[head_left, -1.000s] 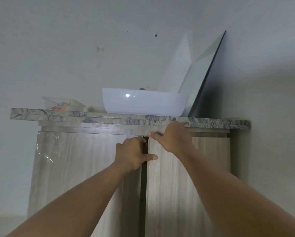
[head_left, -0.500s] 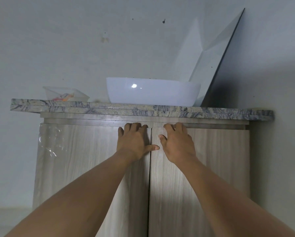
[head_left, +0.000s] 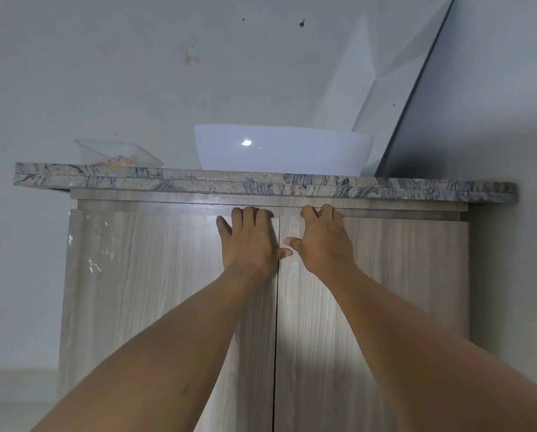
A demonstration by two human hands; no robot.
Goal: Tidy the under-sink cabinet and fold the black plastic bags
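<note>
Left hand open flat on left cabinet door, right hand likewise on right cabinet door.

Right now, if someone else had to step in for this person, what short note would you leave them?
Left hand: flat on the left door, fingers at its top edge, holding nothing.
Right hand: the same on the right door.
Things: both cabinet doors are shut. No black bags are in view. A white basin and a clear tub sit on the stone counter above.
Done: cannot tell, the inside is hidden.
Left: probably open the doors and check the tidying and the bags.
</note>
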